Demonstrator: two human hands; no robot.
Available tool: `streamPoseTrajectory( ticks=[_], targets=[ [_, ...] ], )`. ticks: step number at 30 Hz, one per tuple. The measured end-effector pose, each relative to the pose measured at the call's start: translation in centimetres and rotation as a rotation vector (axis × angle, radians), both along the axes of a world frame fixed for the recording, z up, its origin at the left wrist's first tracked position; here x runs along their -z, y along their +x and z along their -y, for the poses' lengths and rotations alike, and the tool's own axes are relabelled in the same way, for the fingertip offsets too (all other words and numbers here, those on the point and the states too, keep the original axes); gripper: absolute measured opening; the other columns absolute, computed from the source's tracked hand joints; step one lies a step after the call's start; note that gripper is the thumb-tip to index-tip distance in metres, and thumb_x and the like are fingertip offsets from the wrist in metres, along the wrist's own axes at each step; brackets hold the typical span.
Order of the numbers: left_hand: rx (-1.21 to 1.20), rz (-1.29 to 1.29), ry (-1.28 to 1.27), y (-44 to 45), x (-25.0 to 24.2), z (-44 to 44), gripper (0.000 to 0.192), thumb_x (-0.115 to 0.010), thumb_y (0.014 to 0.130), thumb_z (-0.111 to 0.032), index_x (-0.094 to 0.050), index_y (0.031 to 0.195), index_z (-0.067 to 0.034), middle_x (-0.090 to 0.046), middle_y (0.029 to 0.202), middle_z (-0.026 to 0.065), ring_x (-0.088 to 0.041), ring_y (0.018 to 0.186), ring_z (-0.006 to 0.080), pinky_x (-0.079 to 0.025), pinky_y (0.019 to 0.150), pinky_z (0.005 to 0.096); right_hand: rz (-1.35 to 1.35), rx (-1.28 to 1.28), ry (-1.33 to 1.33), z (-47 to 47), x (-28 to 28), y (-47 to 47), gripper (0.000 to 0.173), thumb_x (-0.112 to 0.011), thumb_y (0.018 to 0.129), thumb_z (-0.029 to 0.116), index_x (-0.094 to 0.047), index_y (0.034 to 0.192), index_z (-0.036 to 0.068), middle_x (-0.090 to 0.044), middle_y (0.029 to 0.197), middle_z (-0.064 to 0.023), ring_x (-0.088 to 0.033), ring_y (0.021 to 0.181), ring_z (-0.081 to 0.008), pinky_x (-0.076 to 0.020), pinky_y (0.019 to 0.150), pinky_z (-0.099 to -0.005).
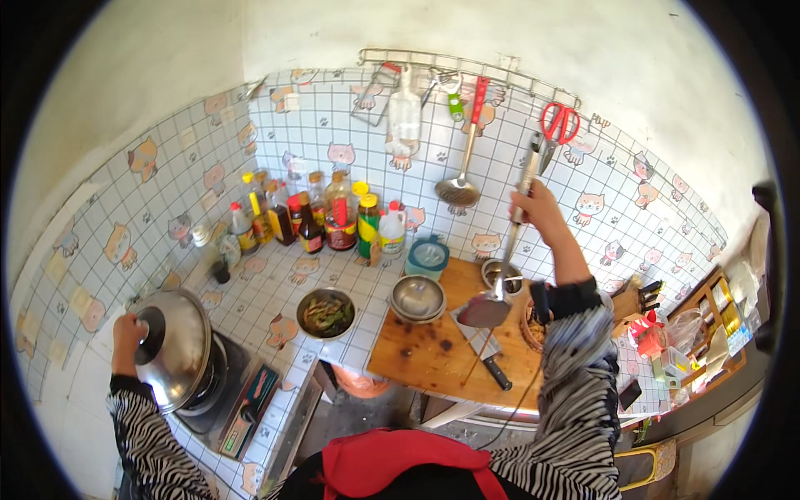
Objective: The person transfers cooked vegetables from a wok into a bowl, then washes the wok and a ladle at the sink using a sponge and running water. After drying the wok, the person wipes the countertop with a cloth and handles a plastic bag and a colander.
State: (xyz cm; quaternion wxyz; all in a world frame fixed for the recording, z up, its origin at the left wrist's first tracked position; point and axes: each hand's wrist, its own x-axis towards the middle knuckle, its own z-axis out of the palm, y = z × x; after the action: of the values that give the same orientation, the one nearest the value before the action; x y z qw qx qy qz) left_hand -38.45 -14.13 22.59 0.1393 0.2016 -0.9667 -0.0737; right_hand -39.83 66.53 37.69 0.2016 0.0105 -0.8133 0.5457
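Observation:
At the left, my left hand (129, 342) grips the black knob of a domed metal wok lid (184, 340), which is tilted over the gas stove (234, 400). The pan beneath is mostly hidden. My right hand (534, 209) is raised near the tiled wall and closed on the handle of a metal spatula (490, 306), whose blade hangs above the wooden board. Beyond that hand, red-handled scissors (559, 125) hang from a wall rack, and a long-handled ladle (459, 190) hangs to its left.
A metal bowl of cooked greens (325, 314) stands between stove and wooden board (406, 359). Stacked metal bowls (418, 297), a cleaver (497, 372) and chopsticks (480, 356) lie on the board. Sauce bottles (310, 228) line the wall; a knife block (630, 300) stands at right.

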Motion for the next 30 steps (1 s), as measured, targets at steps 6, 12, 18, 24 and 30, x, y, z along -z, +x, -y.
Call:
streamPoseTrajectory(
  ticks=[6,12,18,24,30],
  targets=[
    [0.093,-0.351,-0.022,3.0,0.3,-1.4,0.053,-0.061,0.064,-0.02,-0.051,0.11,0.005,-0.052,0.105,0.0211,-0.051,0.095,0.0359,-0.042,0.081,0.04,0.004,0.079,0.033,-4.0,-2.1,-11.6,0.018,-0.056,0.082,0.018,-0.047,0.087,0.003,-0.057,0.065,-0.0068,-0.057,0.05,-0.016,-0.0417,0.04,-0.0261],
    [0.087,-0.391,0.038,6.6,0.4,-6.2,0.041,-0.058,0.068,-0.008,-0.053,0.108,0.002,-0.05,0.112,0.0206,-0.049,0.102,0.0365,-0.04,0.086,0.0376,0.027,0.047,-0.028,-7.1,-5.6,-20.1,0.022,-0.058,0.079,0.022,-0.054,0.087,0.001,-0.058,0.063,-0.0069,-0.058,0.051,-0.0182,-0.0458,0.043,-0.0321],
    [0.011,-0.402,0.135,8.5,1.9,-11.0,0.035,-0.059,0.07,-0.007,-0.056,0.104,0.001,-0.05,0.116,0.0182,-0.053,0.1,0.0298,-0.047,0.073,0.0328,0.113,0.074,-0.047,-8.1,-6.1,-23.4,0.029,-0.06,0.08,0.031,-0.06,0.08,0.002,-0.058,0.062,-0.0067,-0.056,0.049,-0.0179,-0.0443,0.044,-0.0337],
    [0.194,-0.443,0.162,9.2,1.6,-16.8,0.03,-0.058,0.078,-0.002,-0.057,0.108,-0.001,-0.05,0.119,0.0152,-0.054,0.099,0.024,-0.05,0.067,0.0272,-0.166,-0.325,0.911,-12.5,-4.5,-27.6,0.015,-0.051,0.086,0.014,-0.06,0.083,0.003,-0.059,0.067,-0.0048,-0.059,0.059,-0.0145,-0.0505,0.054,-0.031],
    [0.429,-0.399,0.255,9.3,0.9,-27.3,0.028,-0.058,0.077,0.003,-0.058,0.105,0.001,-0.052,0.117,0.015,-0.056,0.093,0.022,-0.048,0.069,0.0273,0.176,0.178,0.249,-10.9,-2.9,-23.6,0.054,-0.061,0.079,0.029,-0.04,0.113,-0.007,-0.051,0.1,-0.0215,-0.059,0.078,-0.0324,-0.0502,0.052,-0.0438]
  ],
)
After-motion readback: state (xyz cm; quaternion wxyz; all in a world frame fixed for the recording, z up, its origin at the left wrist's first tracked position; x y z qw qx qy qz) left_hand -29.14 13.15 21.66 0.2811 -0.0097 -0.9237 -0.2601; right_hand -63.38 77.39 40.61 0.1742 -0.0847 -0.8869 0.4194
